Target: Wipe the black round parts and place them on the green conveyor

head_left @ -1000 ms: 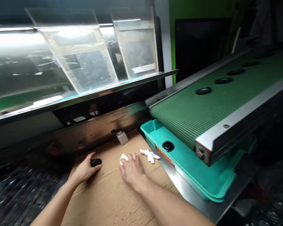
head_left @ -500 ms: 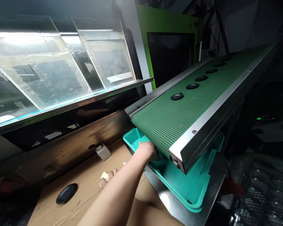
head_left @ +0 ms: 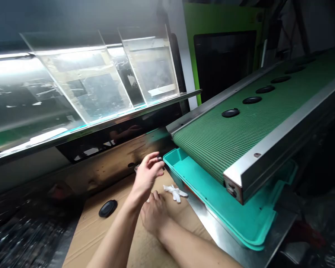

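From the head camera, the person's left hand [head_left: 146,175] is raised above the cardboard sheet [head_left: 95,236], with its fingers drawn in to a narrow pinch around a small dark piece [head_left: 159,159], too small to make out. The right hand [head_left: 153,216] sits low on the cardboard with its fingers curled down. A sliver of white material [head_left: 147,200] shows beside it, and whether that hand grips anything cannot be told. Nearby lies a black disc [head_left: 108,208], flat and probably rubber; it looks light and somewhat stiff, best lifted by its rim. A crumpled white cloth [head_left: 175,193] lies near the right hand. A row of similar black discs [head_left: 230,112] sits on a green mesh conveyor belt [head_left: 212,145], whose end overhangs a shallow teal plastic tray [head_left: 212,201].
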The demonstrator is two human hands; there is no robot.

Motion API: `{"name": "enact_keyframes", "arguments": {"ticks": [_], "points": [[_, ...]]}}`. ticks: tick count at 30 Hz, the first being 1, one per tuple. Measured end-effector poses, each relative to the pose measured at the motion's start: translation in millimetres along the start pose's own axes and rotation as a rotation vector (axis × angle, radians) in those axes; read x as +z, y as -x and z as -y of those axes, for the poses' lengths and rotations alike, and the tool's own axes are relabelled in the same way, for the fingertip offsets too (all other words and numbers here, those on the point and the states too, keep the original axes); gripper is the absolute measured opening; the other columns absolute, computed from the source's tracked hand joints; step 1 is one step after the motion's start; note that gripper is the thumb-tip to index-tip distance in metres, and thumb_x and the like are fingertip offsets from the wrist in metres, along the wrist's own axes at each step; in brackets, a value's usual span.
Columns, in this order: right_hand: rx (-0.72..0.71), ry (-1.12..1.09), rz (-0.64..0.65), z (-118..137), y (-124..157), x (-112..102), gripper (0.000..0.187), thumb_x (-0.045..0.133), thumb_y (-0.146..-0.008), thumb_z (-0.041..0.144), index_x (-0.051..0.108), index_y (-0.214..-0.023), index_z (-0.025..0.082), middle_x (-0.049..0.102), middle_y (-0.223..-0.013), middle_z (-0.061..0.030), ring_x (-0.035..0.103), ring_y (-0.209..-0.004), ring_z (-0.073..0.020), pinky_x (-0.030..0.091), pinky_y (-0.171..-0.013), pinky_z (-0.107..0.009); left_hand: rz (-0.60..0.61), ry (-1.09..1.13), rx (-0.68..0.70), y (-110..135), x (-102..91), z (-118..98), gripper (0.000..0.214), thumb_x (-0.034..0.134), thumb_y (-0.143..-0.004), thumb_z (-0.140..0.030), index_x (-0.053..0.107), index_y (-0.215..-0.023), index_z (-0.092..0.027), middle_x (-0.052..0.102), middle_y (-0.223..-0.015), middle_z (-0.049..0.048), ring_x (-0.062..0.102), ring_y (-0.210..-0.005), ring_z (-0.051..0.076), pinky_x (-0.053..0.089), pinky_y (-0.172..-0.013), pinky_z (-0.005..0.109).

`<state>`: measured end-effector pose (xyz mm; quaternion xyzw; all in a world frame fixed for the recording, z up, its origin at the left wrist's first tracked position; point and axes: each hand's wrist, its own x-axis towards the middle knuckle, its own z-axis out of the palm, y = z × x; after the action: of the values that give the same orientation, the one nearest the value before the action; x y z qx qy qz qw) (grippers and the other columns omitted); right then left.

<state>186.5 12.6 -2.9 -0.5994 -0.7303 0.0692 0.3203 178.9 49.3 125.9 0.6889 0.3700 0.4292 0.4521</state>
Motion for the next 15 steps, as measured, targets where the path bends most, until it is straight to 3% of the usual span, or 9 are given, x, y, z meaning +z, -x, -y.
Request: {"name": "enact_keyframes", "arguments": {"ticks": [3, 7, 11, 15], "points": [[0.024, 0.010, -0.016, 4, -1, 5, 0.025, 0.047, -0.088, 0.029, 0.063, -0.104, 0.018, 0.058, -0.107, -0.0119, 0.047, -0.105, -0.0282, 0.042, -0.087, -0.042, -0.093, 0.539, -0.229, 57, -59.3, 20, 0.046, 0.062, -0.076, -0.019, 0.054, -0.121, -0.022, 0.061, -0.122, 0.0101, 0.064, -0.104, 0.025, 0.055, -0.086, 0.042], [0.019, 0.043, -0.010, 6, 2, 4, 0.026, 0.043, -0.091, 0.034, 0.063, -0.103, 0.023, 0.058, -0.105, -0.0091, 0.046, -0.101, -0.0248, 0.038, -0.087, -0.038, -0.313, 0.815, -0.323, 123, -113.3, 66, 0.046, 0.055, -0.072, -0.002, 0.056, -0.116, -0.016, 0.062, -0.121, 0.0109, 0.060, -0.112, 0.027, 0.052, -0.096, 0.042], [-0.006, 0.086, -0.005, 7, 4, 6, 0.029, 0.042, -0.092, 0.037, 0.062, -0.109, 0.025, 0.059, -0.106, -0.0092, 0.046, -0.101, -0.0237, 0.035, -0.090, -0.036, -0.409, 0.970, -0.326, 146, -129.9, 92, 0.057, 0.046, -0.068, 0.003, 0.050, -0.122, -0.017, 0.063, -0.117, 0.0128, 0.061, -0.112, 0.029, 0.050, -0.096, 0.051], [-0.035, 0.078, -0.033, 4, 3, 12, 0.030, 0.044, -0.092, 0.037, 0.064, -0.111, 0.025, 0.061, -0.105, -0.0086, 0.048, -0.100, -0.0231, 0.035, -0.092, -0.035, -0.307, 1.118, -0.360, 146, -134.7, 93, 0.036, 0.048, -0.076, -0.013, 0.053, -0.111, -0.015, 0.062, -0.116, 0.0178, 0.060, -0.112, 0.032, 0.051, -0.092, 0.054]]}}
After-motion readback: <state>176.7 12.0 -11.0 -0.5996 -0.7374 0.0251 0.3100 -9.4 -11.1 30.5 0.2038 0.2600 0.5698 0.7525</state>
